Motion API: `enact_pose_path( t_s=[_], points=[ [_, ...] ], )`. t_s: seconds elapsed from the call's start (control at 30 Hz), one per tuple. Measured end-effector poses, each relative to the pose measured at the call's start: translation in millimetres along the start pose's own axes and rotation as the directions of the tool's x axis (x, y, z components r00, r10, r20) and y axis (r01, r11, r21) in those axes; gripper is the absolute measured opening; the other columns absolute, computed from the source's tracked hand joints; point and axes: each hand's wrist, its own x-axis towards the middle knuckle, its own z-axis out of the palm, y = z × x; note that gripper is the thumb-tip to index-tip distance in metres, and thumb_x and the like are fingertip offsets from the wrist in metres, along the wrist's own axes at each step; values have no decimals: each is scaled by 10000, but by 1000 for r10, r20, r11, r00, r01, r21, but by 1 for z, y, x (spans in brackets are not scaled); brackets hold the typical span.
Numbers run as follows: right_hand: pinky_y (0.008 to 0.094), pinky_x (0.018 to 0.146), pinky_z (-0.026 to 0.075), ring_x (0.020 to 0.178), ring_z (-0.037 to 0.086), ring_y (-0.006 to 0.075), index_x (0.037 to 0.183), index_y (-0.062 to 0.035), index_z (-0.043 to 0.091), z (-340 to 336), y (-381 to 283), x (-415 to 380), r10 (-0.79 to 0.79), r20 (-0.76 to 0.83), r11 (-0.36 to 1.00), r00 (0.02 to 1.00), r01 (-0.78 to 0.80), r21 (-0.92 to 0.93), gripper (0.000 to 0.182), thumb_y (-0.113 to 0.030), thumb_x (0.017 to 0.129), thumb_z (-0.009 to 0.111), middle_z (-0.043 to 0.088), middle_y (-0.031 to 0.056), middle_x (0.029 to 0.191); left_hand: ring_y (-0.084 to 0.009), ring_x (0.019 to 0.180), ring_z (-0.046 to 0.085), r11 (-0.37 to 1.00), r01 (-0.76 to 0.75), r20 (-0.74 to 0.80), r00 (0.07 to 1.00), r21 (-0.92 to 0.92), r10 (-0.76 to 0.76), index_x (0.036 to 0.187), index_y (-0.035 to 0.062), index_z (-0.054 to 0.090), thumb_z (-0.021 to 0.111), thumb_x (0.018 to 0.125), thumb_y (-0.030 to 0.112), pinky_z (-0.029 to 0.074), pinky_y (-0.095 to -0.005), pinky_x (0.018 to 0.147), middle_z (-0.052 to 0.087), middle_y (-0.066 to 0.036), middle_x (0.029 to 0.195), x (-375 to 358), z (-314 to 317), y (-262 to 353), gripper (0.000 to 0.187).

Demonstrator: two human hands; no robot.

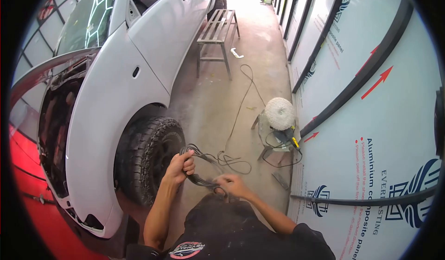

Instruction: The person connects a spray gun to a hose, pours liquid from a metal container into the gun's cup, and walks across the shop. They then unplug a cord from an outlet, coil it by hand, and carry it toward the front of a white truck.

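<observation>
A dark power cord is gathered in several loops in front of my body. My left hand is closed around the top of the loops, near the tyre. Lower and to the right, my right hand is closed on the cord at the bottom of the bundle; its fingers are slightly blurred. From the bundle the cord trails onto the floor and runs away from me. A polisher with a fluffy white pad rests on a small stool, its black and yellow body partly hidden.
A white vehicle with its hood raised stands on the left, its front tyre beside my left hand. A metal bench stands farther along the aisle. Panelled walls line the right. A flat dark object lies on the floor.
</observation>
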Motion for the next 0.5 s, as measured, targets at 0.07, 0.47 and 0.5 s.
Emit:
enact_pose_path(
  t_s=[0.07, 0.47, 0.5],
  points=[
    [382, 893, 471, 990, 602, 209, 1153, -29, 621, -13, 65, 14, 229, -137, 937, 964, -180, 300, 482, -445, 963, 466, 655, 116, 1079, -57, 413, 268, 996, -30, -1, 1000, 83, 30, 784, 132, 474, 572, 940, 205, 246, -233, 407, 322, 63, 515, -30, 31, 17, 198],
    [337, 664, 480, 741, 552, 239, 1103, 31, 479, -47, 155, 203, 415, 160, -439, 896, 43, 898, 483, -430, 976, 409, 573, 127, 921, -27, 367, 280, 633, -773, 127, 633, 41, 764, 1139, 56, 330, 448, 993, 208, 227, -198, 319, 293, 88, 505, -256, 39, 66, 242],
    [282, 534, 448, 581, 502, 176, 1004, -14, 492, -61, 174, 219, 493, 116, -465, 863, 148, 873, 370, -378, 982, 422, 539, 69, 756, -33, 333, 181, 555, -832, 124, 549, -11, 826, 1242, 52, 354, 353, 1033, 219, 168, -211, 290, 217, 94, 492, -264, 25, 71, 268]
  ],
)
